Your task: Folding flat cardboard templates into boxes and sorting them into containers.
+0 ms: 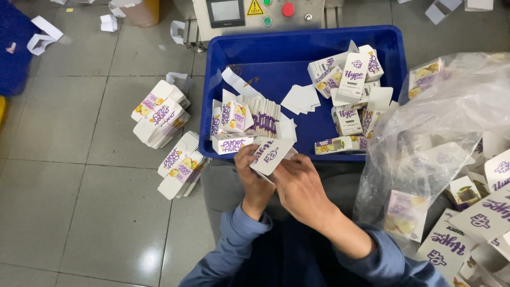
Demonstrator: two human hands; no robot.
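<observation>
A person in a blue long-sleeved top is sitting over a grey tiled floor (69,191), working a small white-and-purple carton (270,154) with both bare hands just at the near rim of a blue plastic crate (297,40). The left hand (254,178) is gripping the carton from below, fingers curled and clamped on its lower left edge; the right hand (298,183) is pressing in from the carton's four o'clock side, fingers closed together against its flap. The carton is sitting tilted between the two hands, just over the crate's front edge.

Inside the crate, a fanned row of flat carton blanks (249,118) is standing at eleven o'clock from the hands, loose white paper slips (302,99) are lying at twelve, and a jumble of folded cartons (350,90) is piling up at one o'clock. On the tiles at nine and ten o'clock, two stacks of flat blanks (159,114) (181,166) are resting well apart from the hands. At three o'clock a clear plastic bag (446,127) is bulging with more cartons. Beyond the crate, at twelve o'clock, a grey machine panel (257,13) with a small screen, green buttons and a red one is showing, and scraps of white card (45,34) are littering the floor toward ten o'clock.
</observation>
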